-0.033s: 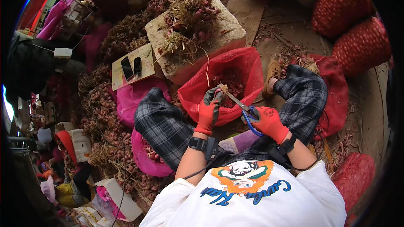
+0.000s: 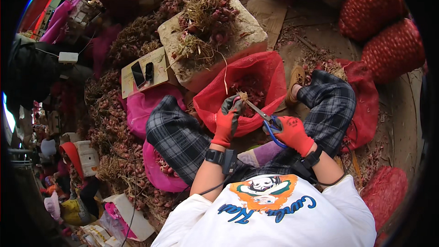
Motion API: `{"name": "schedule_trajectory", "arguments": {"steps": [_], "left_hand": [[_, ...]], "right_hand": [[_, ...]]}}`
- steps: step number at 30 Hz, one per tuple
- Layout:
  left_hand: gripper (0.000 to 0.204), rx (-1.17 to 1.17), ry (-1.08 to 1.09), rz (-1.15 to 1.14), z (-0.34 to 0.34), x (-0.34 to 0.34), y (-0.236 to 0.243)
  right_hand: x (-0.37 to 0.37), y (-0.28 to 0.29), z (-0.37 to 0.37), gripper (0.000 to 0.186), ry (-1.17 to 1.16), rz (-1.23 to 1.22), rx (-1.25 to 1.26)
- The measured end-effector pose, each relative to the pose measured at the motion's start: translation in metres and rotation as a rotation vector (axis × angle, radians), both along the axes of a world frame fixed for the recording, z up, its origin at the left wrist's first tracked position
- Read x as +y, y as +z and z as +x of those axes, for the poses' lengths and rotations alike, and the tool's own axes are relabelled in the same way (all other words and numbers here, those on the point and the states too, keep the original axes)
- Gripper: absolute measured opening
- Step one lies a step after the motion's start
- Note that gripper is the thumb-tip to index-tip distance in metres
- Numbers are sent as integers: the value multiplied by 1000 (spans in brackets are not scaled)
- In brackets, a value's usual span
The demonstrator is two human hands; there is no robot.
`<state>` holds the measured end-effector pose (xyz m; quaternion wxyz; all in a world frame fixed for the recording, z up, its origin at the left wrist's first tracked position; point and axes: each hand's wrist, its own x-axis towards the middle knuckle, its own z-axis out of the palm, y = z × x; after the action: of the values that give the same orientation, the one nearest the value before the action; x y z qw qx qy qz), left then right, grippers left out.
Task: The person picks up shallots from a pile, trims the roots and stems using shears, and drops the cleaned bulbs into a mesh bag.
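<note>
My left hand (image 2: 227, 116), in a red glove with dark grey fingers, is closed on a shallot (image 2: 237, 100), mostly hidden by the fingers. A tuft of dry roots (image 2: 243, 96) sticks out from it to the right. Gripped in my gloved right hand (image 2: 292, 132) are scissors (image 2: 277, 138) with blue handles. Their blades point up and left and reach the tuft. Both hands are above the near rim of an open red mesh sack (image 2: 208, 103), which holds loose shallots and dry scraps (image 2: 251, 87).
Beyond the sack stands a pale foam block (image 2: 249, 29) heaped with bunched shallots (image 2: 219, 16). A phone (image 2: 138, 74) lies on a board (image 2: 157, 64) to its left. Shallots (image 2: 112, 144) pile along the left. Full red mesh sacks (image 2: 372, 7) stand far right. Pink sacks (image 2: 162, 174) lie by my left leg.
</note>
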<state>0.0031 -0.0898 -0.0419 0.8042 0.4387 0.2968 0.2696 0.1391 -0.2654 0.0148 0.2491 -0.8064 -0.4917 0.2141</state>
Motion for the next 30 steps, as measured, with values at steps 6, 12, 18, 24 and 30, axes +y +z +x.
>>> {"name": "schedule_trajectory", "arguments": {"steps": [6,12,18,24,30], "left_hand": [[27,-13,-16,-177,-1,-1,12],[33,-39,14,-23,-3,4,1],[42,-22,101,85,-2,6,0],[47,-58,120,201,-5,12,4],[51,108,165,558,-7,8,6]], "right_hand": [[3,12,3,36,2,-63,306],[11,9,12,36,-99,-159,598],[18,24,-3,35,-10,16,348],[14,38,-7,35,-31,49,303],[11,37,-11,35,-27,28,163]]}}
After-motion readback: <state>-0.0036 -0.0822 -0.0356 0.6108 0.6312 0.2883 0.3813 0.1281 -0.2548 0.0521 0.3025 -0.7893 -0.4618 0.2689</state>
